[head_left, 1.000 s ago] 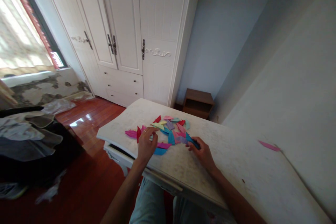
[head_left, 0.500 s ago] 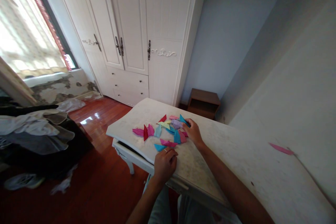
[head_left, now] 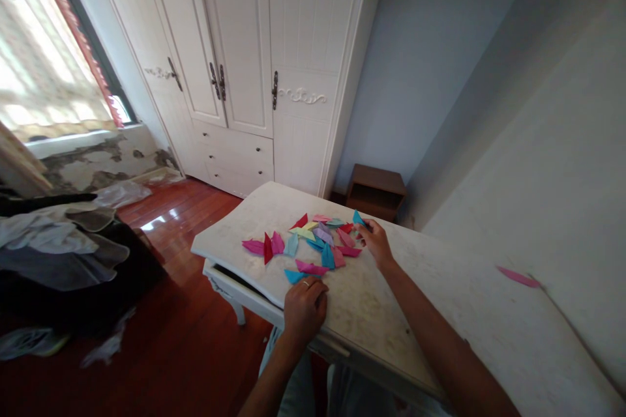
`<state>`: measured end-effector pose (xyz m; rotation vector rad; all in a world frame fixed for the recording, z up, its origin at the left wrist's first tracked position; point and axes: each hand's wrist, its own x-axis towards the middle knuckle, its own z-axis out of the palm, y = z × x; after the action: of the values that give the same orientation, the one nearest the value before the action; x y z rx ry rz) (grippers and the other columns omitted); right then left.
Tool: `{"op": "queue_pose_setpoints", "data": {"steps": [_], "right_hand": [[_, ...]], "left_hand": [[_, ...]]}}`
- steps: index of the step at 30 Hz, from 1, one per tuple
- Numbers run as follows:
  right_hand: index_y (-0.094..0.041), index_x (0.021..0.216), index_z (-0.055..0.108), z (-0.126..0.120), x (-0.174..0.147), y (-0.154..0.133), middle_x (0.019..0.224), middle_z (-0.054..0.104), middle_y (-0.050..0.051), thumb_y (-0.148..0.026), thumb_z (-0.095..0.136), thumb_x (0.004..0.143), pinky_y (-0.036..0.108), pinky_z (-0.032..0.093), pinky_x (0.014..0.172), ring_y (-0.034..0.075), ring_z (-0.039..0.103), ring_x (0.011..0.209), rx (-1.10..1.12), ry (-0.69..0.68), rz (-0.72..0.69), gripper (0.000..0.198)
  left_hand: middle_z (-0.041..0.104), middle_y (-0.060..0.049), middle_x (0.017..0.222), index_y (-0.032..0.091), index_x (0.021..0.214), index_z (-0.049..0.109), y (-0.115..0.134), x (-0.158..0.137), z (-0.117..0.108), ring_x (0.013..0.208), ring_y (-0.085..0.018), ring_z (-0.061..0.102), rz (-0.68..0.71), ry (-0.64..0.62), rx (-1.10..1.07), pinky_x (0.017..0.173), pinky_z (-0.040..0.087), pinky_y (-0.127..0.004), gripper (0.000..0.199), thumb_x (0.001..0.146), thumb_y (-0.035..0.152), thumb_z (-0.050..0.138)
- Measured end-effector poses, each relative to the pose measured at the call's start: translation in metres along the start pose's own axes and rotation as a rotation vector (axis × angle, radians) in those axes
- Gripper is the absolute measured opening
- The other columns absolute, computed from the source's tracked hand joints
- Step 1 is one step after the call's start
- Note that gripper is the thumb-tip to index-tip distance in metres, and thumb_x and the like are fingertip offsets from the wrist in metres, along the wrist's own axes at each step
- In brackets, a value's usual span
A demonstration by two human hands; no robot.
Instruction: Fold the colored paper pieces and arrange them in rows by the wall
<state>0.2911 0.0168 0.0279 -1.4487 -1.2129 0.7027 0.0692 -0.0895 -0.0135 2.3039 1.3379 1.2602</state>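
Note:
My right hand [head_left: 376, 242] pinches a blue folded paper piece [head_left: 358, 216] at the right end of a loose group of folded papers. A red piece [head_left: 346, 228] and a pink piece [head_left: 345, 238] lie just left of its fingers. My left hand [head_left: 306, 309] rests at the table's front edge, its fingers curled; whether anything is in them is hidden. Just beyond its knuckles lie another blue piece [head_left: 294, 275] and a magenta piece [head_left: 312, 268]. A purple piece [head_left: 323, 232] and a yellow one [head_left: 304, 233] lie mid-group.
The folded papers lie on a white table [head_left: 372, 313] whose front drawer [head_left: 247, 281] is slightly open. A pink piece [head_left: 517, 276] lies far right by the wall. Behind stand a white wardrobe [head_left: 306, 143] and a small brown cabinet [head_left: 376, 177]. Clothes [head_left: 53, 241] are heaped at left.
My right hand has moved right with the blue piece, uncovering red, pink and pale green pieces. My left hand stays at the table edge. The view has shifted slightly.

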Motion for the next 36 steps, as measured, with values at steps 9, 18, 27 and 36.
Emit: {"op": "queue_pose_setpoints", "data": {"steps": [9, 18, 27, 36], "right_hand": [[-0.017, 0.092, 0.065, 0.006, 0.068, 0.006, 0.089, 0.070, 0.006, -0.026, 0.060, 0.071, 0.028, 0.053, 0.059, 0.018, 0.068, 0.072, -0.109, -0.040, -0.022, 0.023], [-0.017, 0.092, 0.070, 0.019, 0.085, 0.009, 0.094, 0.074, 0.006, -0.025, 0.061, 0.075, 0.032, 0.053, 0.081, 0.019, 0.069, 0.086, -0.182, -0.261, -0.171, 0.021], [-0.016, 0.105, 0.068, -0.031, 0.061, 0.054, 0.109, 0.070, 0.009, -0.025, 0.053, 0.078, 0.038, 0.049, 0.093, 0.021, 0.065, 0.101, -0.417, -0.147, -0.235, 0.032], [-0.011, 0.125, 0.058, -0.213, 0.049, 0.074, 0.137, 0.052, 0.017, -0.006, 0.046, 0.070, 0.039, 0.033, 0.110, 0.025, 0.045, 0.130, -0.957, 0.166, 0.012, 0.057]], "left_hand": [[0.068, -0.006, 0.079, 0.021, 0.077, 0.066, 0.001, 0.000, 0.001, 0.075, -0.019, 0.062, -0.001, 0.014, 0.035, 0.069, 0.050, -0.031, 0.020, 0.078, 0.009, 0.050], [0.067, -0.005, 0.077, 0.021, 0.076, 0.064, 0.002, -0.001, 0.001, 0.073, -0.019, 0.062, 0.006, 0.018, 0.057, 0.067, 0.049, -0.032, 0.018, 0.078, 0.009, 0.051], [0.067, -0.006, 0.077, 0.021, 0.076, 0.064, 0.000, 0.000, 0.001, 0.073, -0.019, 0.062, 0.025, 0.021, 0.072, 0.067, 0.050, -0.031, 0.018, 0.079, 0.010, 0.050], [0.068, -0.005, 0.081, 0.022, 0.080, 0.064, -0.006, -0.001, 0.002, 0.074, -0.019, 0.063, 0.070, 0.026, 0.075, 0.069, 0.049, -0.032, 0.018, 0.083, 0.014, 0.048]]}}
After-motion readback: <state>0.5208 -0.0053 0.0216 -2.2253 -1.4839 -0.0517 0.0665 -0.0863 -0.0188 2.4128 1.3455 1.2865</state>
